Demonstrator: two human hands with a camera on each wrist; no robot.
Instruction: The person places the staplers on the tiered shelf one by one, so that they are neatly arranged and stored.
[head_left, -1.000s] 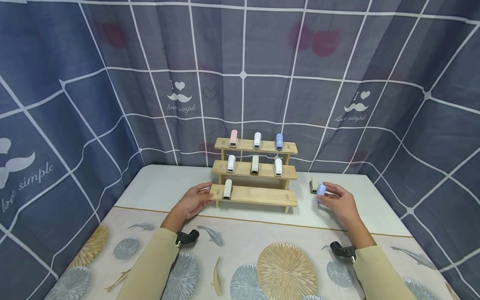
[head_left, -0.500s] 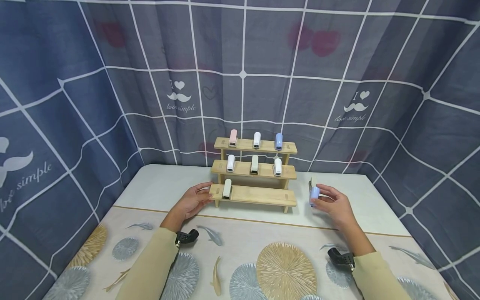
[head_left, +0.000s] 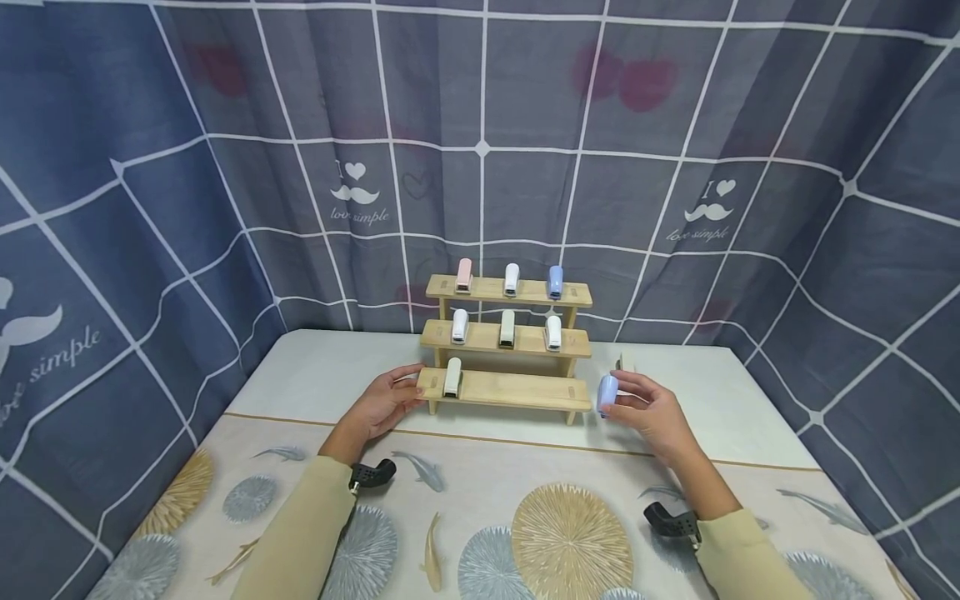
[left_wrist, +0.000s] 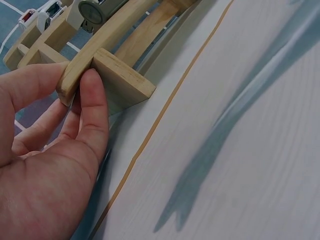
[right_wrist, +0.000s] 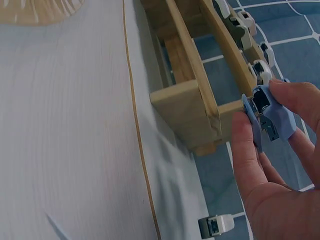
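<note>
Between the thumb and fingers of my right hand [head_left: 654, 417] is a small lavender-blue stapler [head_left: 607, 394], held just off the right end of the wooden three-step rack [head_left: 525, 390]. Its metal inside shows in the right wrist view, where the stapler [right_wrist: 280, 117] is gripped from both sides. My left hand [head_left: 386, 404] pinches the left end of the rack's lowest step, thumb and fingers on opposite faces of the board [left_wrist: 75, 82]. On that step stands one off-white stapler [head_left: 453, 377], near the left end.
Pink [head_left: 464, 275], white [head_left: 512, 280] and blue [head_left: 555, 282] staplers line the top step. The middle step bears two white ones and a pale green stapler [head_left: 507, 329]. Another pale stapler [head_left: 625, 362] stands on the table behind my right hand. A grid-patterned curtain [head_left: 480, 192] surrounds the table.
My right hand has carried the lavender-blue stapler leftward, from beside the pale stapler on the table to near the rack's right end. My left hand keeps its hold on the rack.
</note>
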